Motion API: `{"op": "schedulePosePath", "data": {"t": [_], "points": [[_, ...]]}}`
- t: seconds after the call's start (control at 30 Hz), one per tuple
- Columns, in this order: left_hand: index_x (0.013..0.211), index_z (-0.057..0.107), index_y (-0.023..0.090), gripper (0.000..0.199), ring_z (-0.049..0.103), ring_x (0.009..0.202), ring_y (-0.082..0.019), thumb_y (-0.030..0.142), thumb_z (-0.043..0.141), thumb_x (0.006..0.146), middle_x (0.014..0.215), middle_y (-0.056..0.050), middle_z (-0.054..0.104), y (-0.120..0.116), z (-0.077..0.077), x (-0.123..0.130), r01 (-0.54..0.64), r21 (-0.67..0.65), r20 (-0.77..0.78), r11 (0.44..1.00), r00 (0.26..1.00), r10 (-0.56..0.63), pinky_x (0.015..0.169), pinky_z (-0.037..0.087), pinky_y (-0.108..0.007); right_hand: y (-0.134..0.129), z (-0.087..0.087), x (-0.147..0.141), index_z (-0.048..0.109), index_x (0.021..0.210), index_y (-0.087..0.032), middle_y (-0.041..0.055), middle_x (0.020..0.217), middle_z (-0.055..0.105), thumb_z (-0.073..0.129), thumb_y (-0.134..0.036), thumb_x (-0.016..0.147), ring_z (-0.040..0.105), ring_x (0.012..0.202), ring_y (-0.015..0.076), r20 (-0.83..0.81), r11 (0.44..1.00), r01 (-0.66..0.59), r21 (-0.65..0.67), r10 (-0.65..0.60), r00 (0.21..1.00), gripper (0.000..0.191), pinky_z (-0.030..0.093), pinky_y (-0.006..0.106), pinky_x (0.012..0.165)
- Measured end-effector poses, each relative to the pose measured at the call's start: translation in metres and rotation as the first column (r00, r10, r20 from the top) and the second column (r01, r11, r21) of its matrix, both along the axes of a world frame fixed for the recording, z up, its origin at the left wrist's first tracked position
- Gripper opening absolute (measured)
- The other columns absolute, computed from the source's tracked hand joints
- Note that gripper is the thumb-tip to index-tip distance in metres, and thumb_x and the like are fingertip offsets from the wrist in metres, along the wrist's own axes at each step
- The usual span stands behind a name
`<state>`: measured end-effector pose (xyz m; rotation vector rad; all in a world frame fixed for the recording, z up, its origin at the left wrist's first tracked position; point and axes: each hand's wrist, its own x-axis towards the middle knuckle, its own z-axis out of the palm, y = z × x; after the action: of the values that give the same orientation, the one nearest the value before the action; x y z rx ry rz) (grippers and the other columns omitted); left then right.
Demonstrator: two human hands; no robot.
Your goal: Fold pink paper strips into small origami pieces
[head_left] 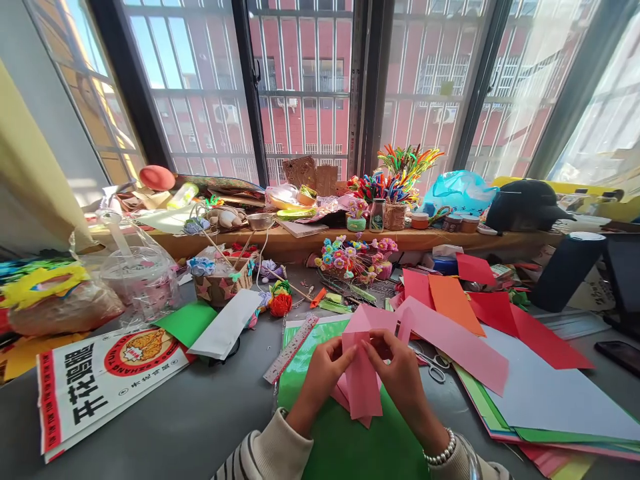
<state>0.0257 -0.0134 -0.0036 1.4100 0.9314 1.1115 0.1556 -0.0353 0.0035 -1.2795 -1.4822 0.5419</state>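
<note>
A folded strip of pink paper [364, 387] is held upright between both hands, above a green sheet [345, 443]. My left hand [327, 367] pinches its left edge near the top with thumb and fingers. On the other side, my right hand [395, 360] grips the upper right part, thumb in front. More pink paper shows behind the strip and under it. A longer pink strip [460, 343] lies to the right, beside silver scissors [437, 370] that are partly covered.
A ruler [291, 349] lies left of the green sheet. Stacked coloured paper [555, 393] spreads at the right. A printed paper bag [115, 380], a white folded sheet [225, 325] and a plastic cup [137, 280] are at the left. Craft flowers [350, 259] stand behind.
</note>
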Motion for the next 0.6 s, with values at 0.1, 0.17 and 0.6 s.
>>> {"op": "schedulePosePath", "data": {"t": [0.1,0.17,0.6], "points": [[0.076,0.061,0.013,0.021,0.053,0.065,-0.015,0.031,0.055,0.067,0.071,-0.004,0.062,0.000,-0.001,0.000,-0.005,0.006,-0.002,1.000,1.000,0.005,0.057,0.042,-0.024,0.000,0.000,-0.001,0.053,0.082,-0.017,0.0048,0.067,0.061,0.049,-0.039,0.073,0.057,0.057,0.0161,0.000,1.000,0.021,-0.007,-0.021,1.000,0.024,0.046,0.026,0.054],[0.077,0.061,0.012,0.022,0.054,0.067,-0.016,0.031,0.056,0.067,0.072,-0.004,0.062,0.000,-0.002,0.001,-0.009,0.023,-0.022,1.000,1.000,0.009,0.058,0.042,-0.024,0.001,-0.001,-0.001,0.053,0.081,-0.017,0.0045,0.065,0.061,0.048,-0.038,0.074,0.057,0.056,0.0159,-0.009,1.000,0.023,-0.013,-0.023,1.000,0.023,0.046,0.025,0.053],[0.061,0.055,0.013,0.031,0.038,0.050,-0.008,0.043,0.049,0.069,0.054,0.003,0.041,-0.001,0.000,0.000,-0.013,-0.055,0.010,0.998,1.000,0.014,0.050,0.037,-0.021,0.003,-0.011,0.002,0.056,0.084,-0.018,0.0041,0.075,0.061,0.044,-0.017,0.078,0.057,0.067,0.0143,0.221,0.939,-0.054,0.339,-0.023,0.975,0.013,0.047,0.025,0.060]]}}
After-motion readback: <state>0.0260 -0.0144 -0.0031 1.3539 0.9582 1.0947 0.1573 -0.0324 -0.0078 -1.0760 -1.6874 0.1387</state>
